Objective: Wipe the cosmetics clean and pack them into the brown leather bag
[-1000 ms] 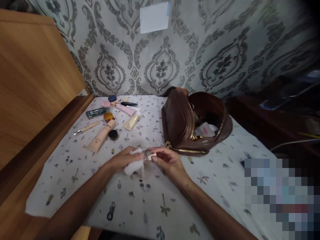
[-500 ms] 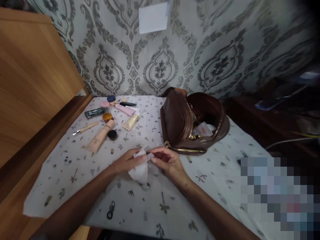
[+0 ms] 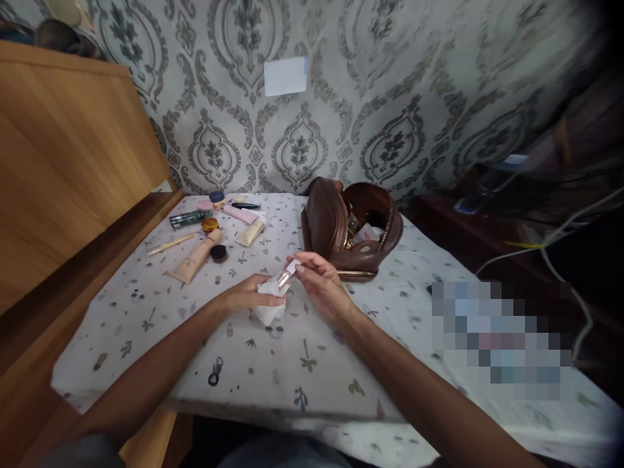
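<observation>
My left hand is closed around a crumpled white tissue above the middle of the table. Pinched in the fingertips of my right hand is a small slim tube with a pale cap, which looks like a lip gloss. Its lower end rests against the tissue. Behind my right hand stands a brown leather bag, unzipped, with small items inside it. To the left of my hands lie a peach squeeze tube and a black round jar lid.
On the table's far left are a dark green bottle, an amber jar, a brush, a pink tube and a cream tube. A wooden panel borders the left. A blurred-out object lies at right.
The slim tube now shows between my hands, held up in my right fingers; before, mostly tissue was visible there. The camera view has shifted, and the bag appears further left.
</observation>
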